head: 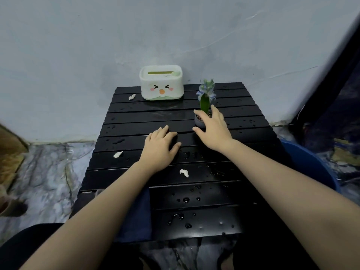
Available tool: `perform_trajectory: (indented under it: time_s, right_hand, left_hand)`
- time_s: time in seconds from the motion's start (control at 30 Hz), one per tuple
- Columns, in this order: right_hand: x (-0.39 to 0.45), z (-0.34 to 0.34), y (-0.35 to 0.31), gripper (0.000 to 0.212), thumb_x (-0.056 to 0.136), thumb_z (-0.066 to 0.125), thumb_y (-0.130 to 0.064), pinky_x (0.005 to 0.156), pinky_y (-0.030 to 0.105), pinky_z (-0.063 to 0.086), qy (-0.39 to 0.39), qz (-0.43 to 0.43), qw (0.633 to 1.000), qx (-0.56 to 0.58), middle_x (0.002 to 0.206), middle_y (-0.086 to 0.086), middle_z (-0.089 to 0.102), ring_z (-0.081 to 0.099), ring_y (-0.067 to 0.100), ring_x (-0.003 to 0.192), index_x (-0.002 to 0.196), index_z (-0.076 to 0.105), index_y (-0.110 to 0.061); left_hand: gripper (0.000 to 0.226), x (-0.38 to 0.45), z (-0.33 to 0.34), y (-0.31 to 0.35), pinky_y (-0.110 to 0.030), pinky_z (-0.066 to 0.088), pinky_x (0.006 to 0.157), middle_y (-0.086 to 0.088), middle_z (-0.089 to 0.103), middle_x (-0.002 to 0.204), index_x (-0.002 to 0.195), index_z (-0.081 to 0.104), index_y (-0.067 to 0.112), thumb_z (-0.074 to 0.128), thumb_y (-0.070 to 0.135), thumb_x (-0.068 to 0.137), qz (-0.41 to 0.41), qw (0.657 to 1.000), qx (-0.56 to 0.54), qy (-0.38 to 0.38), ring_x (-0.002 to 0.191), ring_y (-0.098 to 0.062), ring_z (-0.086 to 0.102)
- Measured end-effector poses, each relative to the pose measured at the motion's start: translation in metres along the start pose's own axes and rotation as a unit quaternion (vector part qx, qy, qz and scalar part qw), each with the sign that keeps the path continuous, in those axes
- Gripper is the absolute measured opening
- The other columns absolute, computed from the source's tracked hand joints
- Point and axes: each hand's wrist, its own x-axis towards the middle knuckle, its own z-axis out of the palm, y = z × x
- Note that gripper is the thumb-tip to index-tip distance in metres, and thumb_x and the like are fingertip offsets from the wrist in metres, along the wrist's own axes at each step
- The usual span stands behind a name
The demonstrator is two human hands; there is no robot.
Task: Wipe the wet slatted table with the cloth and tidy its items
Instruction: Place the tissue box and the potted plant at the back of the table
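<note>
The black slatted table [243,133] carries many water drops, thickest near its front edge. A dark blue cloth [137,215] lies on the near left part, partly under my left forearm. My left hand [159,149] rests palm down mid-table with its fingers apart; whether anything dark lies under it I cannot tell. My right hand [214,129] wraps around a small grey plant pot [199,121], thumb in front and fingers behind. The pot holds a green plant with pale blue flowers [206,94]. Three white paper scraps lie on the slats: [132,97], [118,154], [184,173].
A white tissue box [161,84] with a cartoon face stands at the back of the table against the wall. A blue basin [311,164] sits on the floor at the right. The marbled floor [48,172] shows on the left. My dark-clothed knees are at the bottom.
</note>
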Motion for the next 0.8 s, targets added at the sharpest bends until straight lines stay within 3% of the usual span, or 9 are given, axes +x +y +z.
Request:
perform_trajectory:
  time_s: [0.13, 0.3, 0.53, 0.8]
  right_hand:
    - [0.011, 0.005, 0.002, 0.038, 0.092, 0.061, -0.021, 0.099, 0.043, 0.044, 0.026, -0.028, 0.998, 0.045, 0.137, 0.010, 0.039, 0.034, 0.032, 0.128, 0.129, 0.052, -0.027]
    - [0.036, 0.003, 0.006, 0.036, 0.089, 0.065, -0.019, 0.095, 0.032, 0.038, 0.050, -0.062, 0.995, 0.059, 0.126, 0.006, 0.042, 0.036, 0.028, 0.123, 0.123, 0.057, -0.027]
    - [0.115, -0.005, 0.016, 0.036, 0.089, 0.067, -0.019, 0.101, 0.040, 0.043, 0.063, -0.030, 0.994, 0.088, 0.129, 0.010, 0.041, 0.037, 0.030, 0.126, 0.123, 0.058, -0.025]
    - [0.177, 0.019, 0.022, 0.040, 0.091, 0.066, -0.021, 0.099, 0.043, 0.046, 0.053, -0.045, 0.996, 0.054, 0.128, 0.012, 0.042, 0.038, 0.031, 0.125, 0.129, 0.056, -0.021]
  left_hand:
    - [0.038, 0.008, -0.001, 0.000, -0.042, 0.025, 0.112, -0.001, 0.050, 0.144, 0.128, 0.060, 0.028, 0.051, 0.047, 0.097, 0.005, 0.999, 0.033, 0.042, 0.134, -0.026, 0.042]
    - [0.026, 0.031, -0.003, 0.002, -0.040, 0.033, 0.104, 0.007, 0.058, 0.121, 0.112, 0.060, 0.027, 0.055, 0.045, 0.094, 0.019, 0.997, 0.015, 0.068, 0.115, -0.022, 0.050]
    - [0.039, 0.078, 0.003, -0.001, -0.042, 0.036, 0.102, 0.004, 0.054, 0.133, 0.129, 0.055, 0.028, 0.054, 0.046, 0.095, 0.027, 0.997, 0.013, 0.067, 0.123, -0.025, 0.047]
    - [0.045, 0.097, 0.011, -0.014, -0.041, 0.039, 0.098, 0.004, 0.057, 0.130, 0.123, 0.062, 0.025, 0.052, 0.056, 0.093, 0.029, 0.997, 0.042, 0.059, 0.118, -0.025, 0.048]
